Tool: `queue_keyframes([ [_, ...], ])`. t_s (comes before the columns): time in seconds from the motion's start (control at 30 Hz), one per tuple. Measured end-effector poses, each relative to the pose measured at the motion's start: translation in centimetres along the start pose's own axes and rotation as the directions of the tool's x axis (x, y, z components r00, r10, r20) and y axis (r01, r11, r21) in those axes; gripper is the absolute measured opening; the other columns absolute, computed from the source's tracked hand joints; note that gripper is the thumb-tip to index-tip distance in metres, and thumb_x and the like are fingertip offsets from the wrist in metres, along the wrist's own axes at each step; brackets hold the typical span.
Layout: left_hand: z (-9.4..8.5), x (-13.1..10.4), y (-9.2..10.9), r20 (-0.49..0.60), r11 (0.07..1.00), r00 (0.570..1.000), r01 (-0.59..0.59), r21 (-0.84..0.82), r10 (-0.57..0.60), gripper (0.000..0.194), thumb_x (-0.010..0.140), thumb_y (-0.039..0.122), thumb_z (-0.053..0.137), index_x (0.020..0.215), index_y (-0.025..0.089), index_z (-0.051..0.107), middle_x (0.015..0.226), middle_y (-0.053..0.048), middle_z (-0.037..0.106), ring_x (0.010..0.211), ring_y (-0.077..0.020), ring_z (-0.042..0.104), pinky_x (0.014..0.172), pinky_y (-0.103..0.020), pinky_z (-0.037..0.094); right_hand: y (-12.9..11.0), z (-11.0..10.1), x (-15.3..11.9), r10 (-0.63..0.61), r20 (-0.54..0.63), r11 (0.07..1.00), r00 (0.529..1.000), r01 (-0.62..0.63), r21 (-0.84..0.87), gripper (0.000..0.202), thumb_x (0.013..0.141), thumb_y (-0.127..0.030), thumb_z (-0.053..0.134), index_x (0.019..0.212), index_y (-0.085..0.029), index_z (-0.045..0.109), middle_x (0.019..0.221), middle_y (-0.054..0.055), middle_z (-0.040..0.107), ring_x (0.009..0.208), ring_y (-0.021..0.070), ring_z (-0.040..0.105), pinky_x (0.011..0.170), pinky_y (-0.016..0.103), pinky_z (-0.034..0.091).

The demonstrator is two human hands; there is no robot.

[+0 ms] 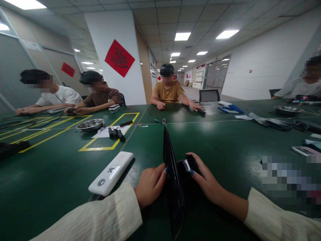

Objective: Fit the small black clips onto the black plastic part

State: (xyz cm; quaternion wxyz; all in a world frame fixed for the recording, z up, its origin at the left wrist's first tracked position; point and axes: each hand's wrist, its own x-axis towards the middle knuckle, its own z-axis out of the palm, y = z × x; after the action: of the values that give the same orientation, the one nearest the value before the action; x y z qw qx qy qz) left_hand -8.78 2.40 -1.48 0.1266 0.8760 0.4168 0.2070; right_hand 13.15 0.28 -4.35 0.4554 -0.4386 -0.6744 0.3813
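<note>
Hands and panel, seen from the wearer's head. The left hand has its fingers drawn in toward the thumb and holds a black panel by its left face; the fingertips are partly hidden, so how far they wrap an edge cannot be told. The right hand is partly closed, thumb opposed to fingers, around a small black block with a pale, shiny near face.

Key relation: the panel stands on edge between the hands, almost edge-on to the viewer, its long axis running forward from the wearer. The block lies just to the panel's right, about level with the left fingertips across it. The left hand is thus nearer the panel, the right nearer the block. A dark region fills the interval between panel and block; whether the two touch or join cannot be made out.

Outward: a white device marked 26 lies left of the left hand, tilted away to the right on the green table. Pliers lie beyond the panel's far end; farther left is a metal bowl.
</note>
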Motion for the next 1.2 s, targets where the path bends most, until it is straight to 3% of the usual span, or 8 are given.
queue_keyframes([
  [0.3, 0.07, 0.24, -0.34, 0.066, 0.999, 0.997, 0.042, -0.023, -0.040, 0.049, 0.095, 0.037, 0.012, 0.068, 0.018, 0.047, 0.059, 0.000, 0.052, 0.052, -0.0128, 0.051, 0.053, -0.023, 0.036, -0.16, -0.21, 0.00, 0.019, 0.013, 1.000, 1.000, -0.019, 0.020, 0.058, 0.083, -0.051, 0.043, 0.130, -0.019, 0.029, 0.122, 0.012, 0.045, 0.112, 0.0255, 0.045, 0.098, 0.041, 0.032],
  [0.5, 0.02, 0.40, 0.04, 0.050, 0.991, 0.993, 0.114, -0.065, -0.111, 0.036, 0.094, 0.037, 0.020, 0.086, 0.018, 0.050, 0.070, -0.003, 0.060, 0.064, -0.0175, 0.060, 0.058, -0.025, 0.040, 0.27, -0.14, 0.10, 0.014, 0.004, 1.000, 1.000, -0.014, 0.012, 0.060, 0.083, -0.053, 0.043, 0.130, -0.019, 0.029, 0.123, 0.011, 0.045, 0.112, 0.0261, 0.044, 0.098, 0.041, 0.031],
  [0.83, 0.03, -0.14, -0.10, 0.045, 0.998, 0.999, 0.016, -0.053, -0.014, 0.033, 0.093, 0.033, 0.017, 0.096, 0.018, 0.046, 0.072, -0.003, 0.061, 0.066, -0.0183, 0.060, 0.065, -0.028, 0.042, -0.01, -0.20, 0.15, 0.005, 0.008, 1.000, 1.000, -0.005, 0.020, 0.057, 0.083, -0.052, 0.043, 0.129, -0.019, 0.029, 0.119, 0.011, 0.047, 0.109, 0.0251, 0.045, 0.095, 0.040, 0.033],
  [1.07, 0.03, 0.20, -0.01, 0.046, 0.994, 0.998, 0.037, -0.108, -0.033, 0.039, 0.094, 0.034, 0.016, 0.080, 0.018, 0.049, 0.063, -0.001, 0.054, 0.056, -0.0145, 0.053, 0.056, -0.025, 0.039, -0.08, -0.10, 0.02, -0.011, -0.002, 1.000, 1.000, 0.011, 0.009, 0.056, 0.083, -0.051, 0.043, 0.128, -0.020, 0.029, 0.118, 0.011, 0.047, 0.108, 0.0252, 0.045, 0.095, 0.040, 0.034],
  [1.2, -0.05, 0.25, -0.07, 0.060, 0.982, 0.998, 0.012, -0.188, -0.001, 0.040, 0.094, 0.035, 0.016, 0.083, 0.018, 0.050, 0.066, 0.000, 0.055, 0.055, -0.0129, 0.051, 0.056, -0.023, 0.039, -0.13, -0.13, 0.01, -0.005, 0.013, 1.000, 1.000, 0.005, 0.004, 0.056, 0.084, -0.050, 0.042, 0.128, -0.019, 0.029, 0.118, 0.011, 0.047, 0.108, 0.0250, 0.046, 0.094, 0.040, 0.034],
])
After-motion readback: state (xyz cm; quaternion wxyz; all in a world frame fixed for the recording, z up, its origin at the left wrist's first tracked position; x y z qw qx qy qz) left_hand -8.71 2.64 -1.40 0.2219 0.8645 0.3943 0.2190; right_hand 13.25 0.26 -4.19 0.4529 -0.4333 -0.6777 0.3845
